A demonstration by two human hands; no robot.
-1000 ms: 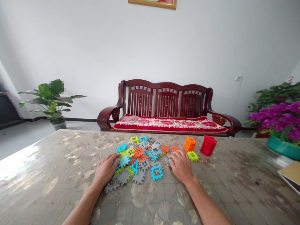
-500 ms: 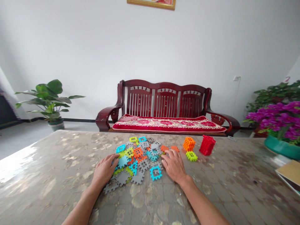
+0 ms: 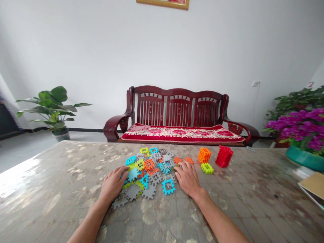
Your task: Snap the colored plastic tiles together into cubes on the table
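Observation:
A loose pile of flat notched plastic pieces (image 3: 149,164) in grey, blue, green and orange lies on the table. My left hand (image 3: 113,182) rests at the pile's left edge, its fingertips by a light blue piece (image 3: 133,174). At the right edge lies my right hand (image 3: 186,178), fingers spread near orange and grey pieces. Neither hand holds anything. A blue square frame piece (image 3: 168,186) is at the pile's front right. Farther right stand an orange stack (image 3: 204,155) and a red stack (image 3: 224,156), with green pieces (image 3: 207,168) in front of the orange one.
The patterned table (image 3: 240,202) bears a teal pot (image 3: 305,158) of purple flowers and a brown-topped box or book (image 3: 314,185) at the right. Behind it is a wooden bench (image 3: 179,109) with a red cover. A potted plant (image 3: 59,108) stands at the left.

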